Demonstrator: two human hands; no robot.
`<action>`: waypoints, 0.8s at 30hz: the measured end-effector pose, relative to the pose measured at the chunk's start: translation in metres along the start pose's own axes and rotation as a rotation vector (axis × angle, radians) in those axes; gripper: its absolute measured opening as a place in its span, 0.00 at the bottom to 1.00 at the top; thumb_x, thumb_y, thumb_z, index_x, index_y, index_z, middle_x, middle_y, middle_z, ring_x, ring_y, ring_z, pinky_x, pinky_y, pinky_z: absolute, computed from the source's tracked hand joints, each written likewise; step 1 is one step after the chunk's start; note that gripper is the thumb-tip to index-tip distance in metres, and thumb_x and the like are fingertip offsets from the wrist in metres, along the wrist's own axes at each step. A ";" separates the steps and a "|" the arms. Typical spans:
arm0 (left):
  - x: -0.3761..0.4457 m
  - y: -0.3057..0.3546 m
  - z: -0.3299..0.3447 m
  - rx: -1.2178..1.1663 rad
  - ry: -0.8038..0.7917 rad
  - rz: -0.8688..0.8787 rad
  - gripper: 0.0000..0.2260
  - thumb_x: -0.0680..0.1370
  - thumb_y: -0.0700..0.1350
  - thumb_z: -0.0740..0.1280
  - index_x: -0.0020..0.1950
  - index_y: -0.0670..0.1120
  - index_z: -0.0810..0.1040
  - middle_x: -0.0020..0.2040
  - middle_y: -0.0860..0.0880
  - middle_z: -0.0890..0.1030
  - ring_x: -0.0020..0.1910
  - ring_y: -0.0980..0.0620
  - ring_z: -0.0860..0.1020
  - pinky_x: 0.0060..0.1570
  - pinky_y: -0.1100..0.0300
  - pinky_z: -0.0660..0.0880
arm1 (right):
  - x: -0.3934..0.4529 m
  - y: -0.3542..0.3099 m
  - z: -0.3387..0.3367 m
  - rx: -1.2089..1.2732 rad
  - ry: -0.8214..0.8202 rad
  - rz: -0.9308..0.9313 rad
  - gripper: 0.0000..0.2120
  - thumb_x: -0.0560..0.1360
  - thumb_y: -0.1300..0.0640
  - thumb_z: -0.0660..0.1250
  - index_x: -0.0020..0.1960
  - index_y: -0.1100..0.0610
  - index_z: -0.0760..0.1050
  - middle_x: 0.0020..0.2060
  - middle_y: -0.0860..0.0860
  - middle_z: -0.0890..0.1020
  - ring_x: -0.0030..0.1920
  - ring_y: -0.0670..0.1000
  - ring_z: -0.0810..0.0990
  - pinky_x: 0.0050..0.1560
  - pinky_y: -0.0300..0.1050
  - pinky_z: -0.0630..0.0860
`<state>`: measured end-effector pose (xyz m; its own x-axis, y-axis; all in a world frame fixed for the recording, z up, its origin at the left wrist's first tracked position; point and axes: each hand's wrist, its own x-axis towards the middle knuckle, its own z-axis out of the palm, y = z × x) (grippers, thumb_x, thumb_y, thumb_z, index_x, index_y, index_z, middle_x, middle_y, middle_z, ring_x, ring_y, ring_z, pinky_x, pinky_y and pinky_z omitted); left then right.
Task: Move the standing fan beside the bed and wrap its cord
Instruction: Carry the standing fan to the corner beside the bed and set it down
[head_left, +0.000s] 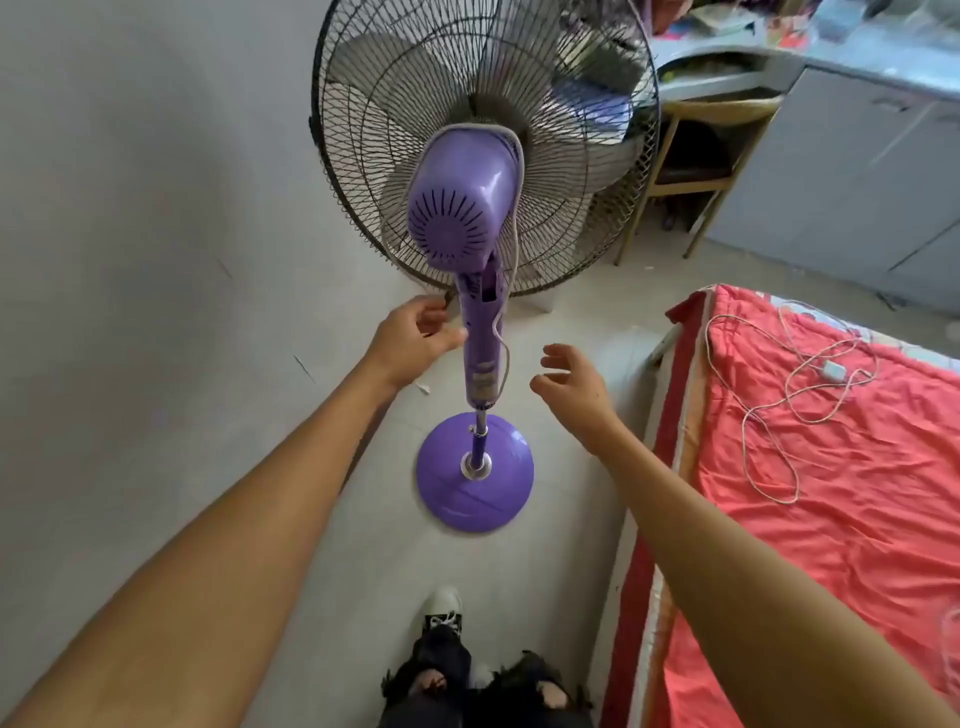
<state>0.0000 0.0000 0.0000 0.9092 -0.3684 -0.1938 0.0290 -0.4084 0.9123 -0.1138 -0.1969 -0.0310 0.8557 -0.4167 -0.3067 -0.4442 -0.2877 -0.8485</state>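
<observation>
A standing fan (470, 260) in glossy purple, from its slotted motor housing down to its round base (475, 480), carries a black wire grille (597, 156) over pale grey blades. A whitish cord (511, 208) loops over the purple housing. Beside it, the bed (831, 493) wears a coral-red cover edged with an orange-and-cream striped border, a white cable (789, 395) strewn across it. The floor (363, 545) and wall (130, 208) are off-white. A black-and-white sneaker (442, 608) shows below ripped black jeans (467, 686). Grey cabinets (857, 171) stand behind a tan wooden stool (701, 150).
</observation>
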 end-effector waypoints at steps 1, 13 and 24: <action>0.011 0.002 0.005 0.012 -0.002 -0.008 0.22 0.73 0.48 0.75 0.65 0.48 0.73 0.57 0.51 0.80 0.57 0.55 0.79 0.58 0.59 0.75 | 0.012 0.003 0.000 -0.005 -0.004 0.028 0.24 0.74 0.61 0.70 0.69 0.56 0.71 0.61 0.53 0.79 0.56 0.52 0.80 0.60 0.54 0.79; 0.091 0.028 0.049 -0.025 0.216 -0.114 0.14 0.63 0.52 0.81 0.45 0.55 0.81 0.39 0.66 0.84 0.40 0.72 0.80 0.37 0.77 0.73 | 0.136 0.038 0.023 -0.208 -0.352 -0.123 0.38 0.69 0.55 0.78 0.74 0.60 0.65 0.70 0.55 0.73 0.69 0.55 0.73 0.66 0.51 0.71; 0.089 0.024 0.045 0.017 0.244 -0.175 0.15 0.63 0.54 0.79 0.47 0.60 0.81 0.49 0.65 0.82 0.47 0.72 0.78 0.44 0.76 0.74 | 0.171 0.031 0.046 -0.133 -0.554 -0.193 0.30 0.64 0.56 0.82 0.62 0.56 0.72 0.45 0.50 0.83 0.43 0.53 0.80 0.43 0.40 0.78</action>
<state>0.0630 -0.0796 -0.0116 0.9640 -0.0804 -0.2536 0.1892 -0.4625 0.8662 0.0311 -0.2373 -0.1299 0.9194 0.1546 -0.3617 -0.2657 -0.4339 -0.8609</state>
